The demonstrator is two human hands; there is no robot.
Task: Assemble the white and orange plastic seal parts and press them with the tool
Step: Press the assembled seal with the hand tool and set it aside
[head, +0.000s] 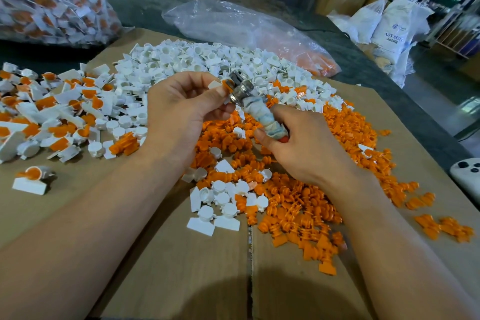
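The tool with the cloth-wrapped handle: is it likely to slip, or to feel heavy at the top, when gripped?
Probably not slippery: the tool has rag wound round its handle, where the right hand grips it. Its metal head looks solid, so it is likely top-heavy. It seems stiff and shows no bending.

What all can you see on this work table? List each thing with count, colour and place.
white parts: many, white, heap at back centre
orange parts: many, orange, heap at right
assembled seals: many, white-orange, spread at left
full bag: one, clear, far left
slack bag: one, clear, behind white parts
cardboard: one layer, brown, under heaps
tool: one, metal head, cloth-wrapped handle, centre
held seal: one, white-orange, at tool head
white device: one, right edge
left grip: pinches held seal
right grip: holds tool handle
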